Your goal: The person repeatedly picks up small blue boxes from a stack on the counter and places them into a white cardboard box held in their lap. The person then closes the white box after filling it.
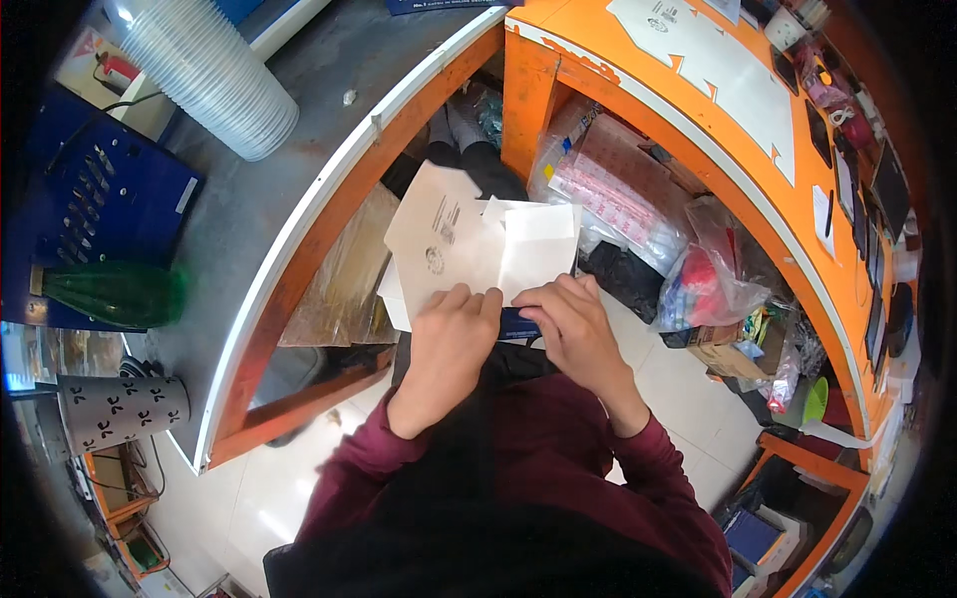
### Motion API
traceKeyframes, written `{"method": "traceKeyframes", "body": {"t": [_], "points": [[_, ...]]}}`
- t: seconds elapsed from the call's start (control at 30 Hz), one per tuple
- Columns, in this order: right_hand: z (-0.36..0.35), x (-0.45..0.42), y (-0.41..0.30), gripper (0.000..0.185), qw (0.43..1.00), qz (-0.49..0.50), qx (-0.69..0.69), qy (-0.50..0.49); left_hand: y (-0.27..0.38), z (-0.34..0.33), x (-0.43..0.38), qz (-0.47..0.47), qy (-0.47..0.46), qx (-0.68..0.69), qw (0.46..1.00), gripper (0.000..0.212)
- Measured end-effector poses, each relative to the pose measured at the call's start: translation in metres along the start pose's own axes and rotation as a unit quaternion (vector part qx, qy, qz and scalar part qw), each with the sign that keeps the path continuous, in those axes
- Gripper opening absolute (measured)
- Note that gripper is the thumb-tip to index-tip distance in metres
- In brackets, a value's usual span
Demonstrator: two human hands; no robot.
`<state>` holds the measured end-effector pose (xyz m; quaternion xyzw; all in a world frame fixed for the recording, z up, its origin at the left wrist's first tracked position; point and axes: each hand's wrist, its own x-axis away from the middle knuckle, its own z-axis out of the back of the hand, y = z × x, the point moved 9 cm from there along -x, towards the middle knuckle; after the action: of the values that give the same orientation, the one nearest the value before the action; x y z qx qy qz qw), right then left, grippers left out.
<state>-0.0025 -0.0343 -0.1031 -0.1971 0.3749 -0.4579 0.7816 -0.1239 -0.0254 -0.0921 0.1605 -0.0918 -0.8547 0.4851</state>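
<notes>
A partly folded white cardboard box blank (456,239) is in front of my body, its outer face dark blue along the near edge. Printed marks show on its raised left panel, and a smaller white flap (540,230) stands at the right. My left hand (452,344) grips the near edge of the left panel with bent fingers. Close beside it, my right hand (576,325) pinches the near right edge, where a strip of blue shows. The palms hide part of the folds.
To the left, a dark grey counter (321,90) holds stacked clear plastic cups (217,82), a green glass bottle (112,297) and a patterned paper cup (123,407). Another flat box blank (710,82) lies on the orange counter (576,30), above a shelf with plastic-wrapped packs (620,202).
</notes>
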Motion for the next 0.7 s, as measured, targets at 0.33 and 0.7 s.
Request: {"method": "traceKeyframes", "body": {"t": [0.33,0.7], "points": [[-0.006,0.006,-0.006,0.016,0.999,0.041,0.019,-0.006,0.003,-0.004,-0.006,-0.024,-0.045,-0.003,0.999,0.023],[-0.008,0.006,-0.014,0.013,0.999,0.028,0.016,0.003,-0.018,-0.014,-0.014,0.013,-0.074,-0.017,0.997,0.022]]}}
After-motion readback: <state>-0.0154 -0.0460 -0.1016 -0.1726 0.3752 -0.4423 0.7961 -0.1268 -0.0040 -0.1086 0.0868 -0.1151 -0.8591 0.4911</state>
